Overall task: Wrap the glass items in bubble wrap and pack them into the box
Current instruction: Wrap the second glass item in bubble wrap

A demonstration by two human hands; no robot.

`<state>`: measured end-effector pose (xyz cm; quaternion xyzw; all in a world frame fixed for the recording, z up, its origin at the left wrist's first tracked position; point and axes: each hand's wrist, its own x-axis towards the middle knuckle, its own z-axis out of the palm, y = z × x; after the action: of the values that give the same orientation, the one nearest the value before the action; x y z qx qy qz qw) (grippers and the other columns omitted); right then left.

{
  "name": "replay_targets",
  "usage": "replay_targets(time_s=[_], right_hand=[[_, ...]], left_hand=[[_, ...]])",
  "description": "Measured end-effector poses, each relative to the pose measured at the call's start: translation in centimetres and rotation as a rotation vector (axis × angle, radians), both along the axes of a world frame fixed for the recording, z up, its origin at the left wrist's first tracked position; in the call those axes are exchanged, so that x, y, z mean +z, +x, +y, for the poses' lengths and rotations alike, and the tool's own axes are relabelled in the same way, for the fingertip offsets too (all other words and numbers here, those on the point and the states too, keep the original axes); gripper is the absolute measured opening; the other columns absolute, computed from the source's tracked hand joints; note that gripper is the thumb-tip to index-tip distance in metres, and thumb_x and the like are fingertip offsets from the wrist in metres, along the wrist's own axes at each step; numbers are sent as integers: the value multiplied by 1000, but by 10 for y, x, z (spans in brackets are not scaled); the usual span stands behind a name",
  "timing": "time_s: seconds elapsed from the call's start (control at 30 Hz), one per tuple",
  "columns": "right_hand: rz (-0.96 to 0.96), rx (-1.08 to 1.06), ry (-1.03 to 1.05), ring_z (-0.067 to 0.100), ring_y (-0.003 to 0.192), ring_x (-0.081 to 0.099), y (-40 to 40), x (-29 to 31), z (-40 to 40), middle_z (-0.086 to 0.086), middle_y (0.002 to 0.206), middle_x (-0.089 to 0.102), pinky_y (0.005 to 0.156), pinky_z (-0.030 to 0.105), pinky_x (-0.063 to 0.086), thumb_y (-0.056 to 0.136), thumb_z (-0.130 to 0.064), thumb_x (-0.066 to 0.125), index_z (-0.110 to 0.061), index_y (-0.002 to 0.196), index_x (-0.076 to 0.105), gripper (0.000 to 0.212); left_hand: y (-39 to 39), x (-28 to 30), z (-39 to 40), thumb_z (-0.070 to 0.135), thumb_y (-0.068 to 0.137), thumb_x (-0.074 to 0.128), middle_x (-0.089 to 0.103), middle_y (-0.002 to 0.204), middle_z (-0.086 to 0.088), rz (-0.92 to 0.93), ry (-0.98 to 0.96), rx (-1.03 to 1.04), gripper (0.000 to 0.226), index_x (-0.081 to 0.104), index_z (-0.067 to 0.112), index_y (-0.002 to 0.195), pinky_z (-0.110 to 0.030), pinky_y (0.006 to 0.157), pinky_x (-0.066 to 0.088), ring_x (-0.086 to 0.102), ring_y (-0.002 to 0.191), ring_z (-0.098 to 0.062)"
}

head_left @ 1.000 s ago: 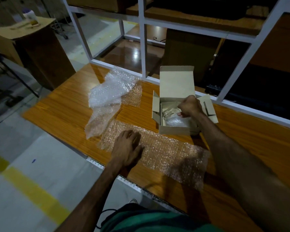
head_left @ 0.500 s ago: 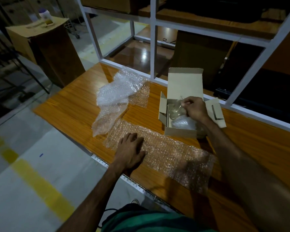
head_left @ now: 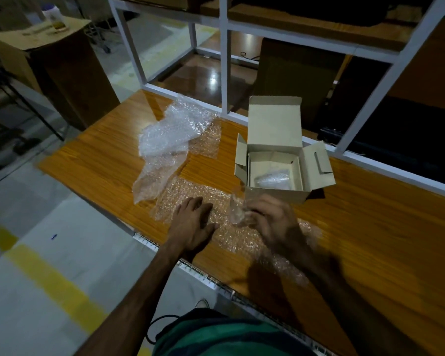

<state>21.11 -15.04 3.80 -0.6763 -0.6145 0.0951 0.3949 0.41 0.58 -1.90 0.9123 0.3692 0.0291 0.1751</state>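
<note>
Two hands: right hand [head_left: 272, 222] grips glass [head_left: 238, 210] above bubble wrap [head_left: 231, 235].

1 box [head_left: 275, 194], 1 glass [head_left: 238, 211], 2 bubble wrap sheets [head_left: 170, 140], 2 hands [head_left: 193, 222]

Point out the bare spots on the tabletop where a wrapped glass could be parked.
Bare wood lies right of the cardboard box, toward the table's right end, and along the left end beyond the crumpled bubble wrap. A narrow strip shows between that wrap and the box. The front middle is crowded: flat bubble wrap sheet, left hand, right hand holding the glass.
</note>
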Motion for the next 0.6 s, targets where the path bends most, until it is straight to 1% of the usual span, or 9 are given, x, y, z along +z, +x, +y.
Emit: replay_targets(time_s=[0.07,0.13,0.2,0.27,0.37,0.47,0.6], right_hand=[[-25,13,-46,6,99,61,-7,-18,0,-2,113,71,84,31,58,99,-8,67,-10,115,75,18],[-54,-1,-54,12,102,65,-11,-28,3,4,115,74,87,37,61,97,-6,71,-9,115,76,19],[-76,15,-50,18,103,68,-15,-29,8,7,115,76,88,38,62,96,-5,71,-7,115,77,21],[-102,44,-56,19,102,70,-18,-27,13,7,115,76,87,36,62,96,-11,65,-7,115,77,23],[-130,54,-79,17,101,69,-20,-26,19,4,115,74,84,36,62,98,-18,60,-9,116,77,26],[-140,54,-83,19,101,70,-21,-25,20,6,116,75,85,38,63,99,-20,59,-9,117,77,27],[-133,44,-62,20,97,71,-21,-28,22,7,114,76,81,38,64,97,-18,62,-8,115,78,26]], left_hand=[[0,0,0,79,89,29,36,164,-10,3,-6,-1,83,47,28,151,-63,121,27,29,151,-33],[0,2,-1,78,91,31,37,164,-11,-4,-4,-5,80,48,26,151,-62,121,27,30,150,-33],[0,4,-3,74,93,36,37,164,-11,-13,1,0,77,49,25,151,-62,122,26,30,150,-34],[0,5,-3,71,94,40,37,164,-11,-11,1,4,74,49,25,150,-62,122,27,30,151,-34],[-4,4,-1,65,97,47,43,160,-11,-60,6,10,65,54,23,146,-61,117,35,37,147,-32],[-10,4,6,61,99,42,48,156,-8,-115,0,102,59,58,24,142,-58,114,39,41,143,-31],[-24,2,21,57,102,41,58,146,-8,-157,103,227,55,65,22,136,-56,111,41,48,136,-30]])
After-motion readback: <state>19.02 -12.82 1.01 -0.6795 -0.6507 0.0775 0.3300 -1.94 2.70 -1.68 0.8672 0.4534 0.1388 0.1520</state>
